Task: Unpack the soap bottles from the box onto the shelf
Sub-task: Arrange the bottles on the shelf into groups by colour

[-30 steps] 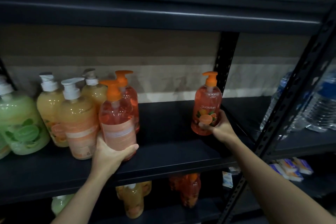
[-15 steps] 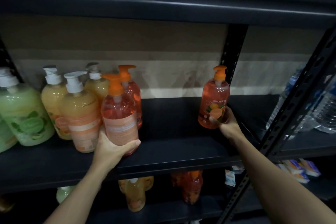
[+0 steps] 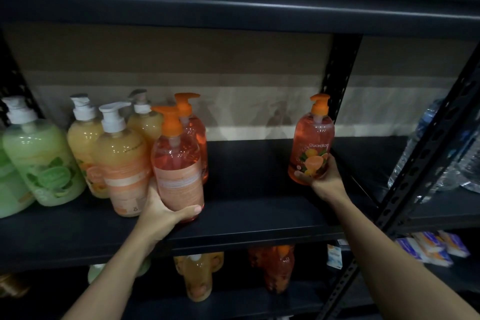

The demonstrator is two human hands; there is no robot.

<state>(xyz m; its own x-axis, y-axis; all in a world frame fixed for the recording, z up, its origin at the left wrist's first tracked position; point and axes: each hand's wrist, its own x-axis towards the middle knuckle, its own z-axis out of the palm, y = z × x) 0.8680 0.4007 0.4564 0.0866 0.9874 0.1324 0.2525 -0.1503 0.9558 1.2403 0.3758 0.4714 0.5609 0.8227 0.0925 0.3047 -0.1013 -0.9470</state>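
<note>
The right hand [image 3: 326, 182] grasps an orange soap bottle [image 3: 313, 143] labelled "guardian" with citrus fruit, at the right of the shelf [image 3: 246, 218], near a black post [image 3: 335, 80]. The left hand [image 3: 163, 212] grasps a second orange bottle [image 3: 176, 163], its label too small to read, touching the yellow bottles [image 3: 122, 163].

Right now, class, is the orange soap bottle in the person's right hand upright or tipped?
Upright, slightly leaning: the orange plastic pump bottle, gripped low by the right hand, has its pump above its base.
</note>
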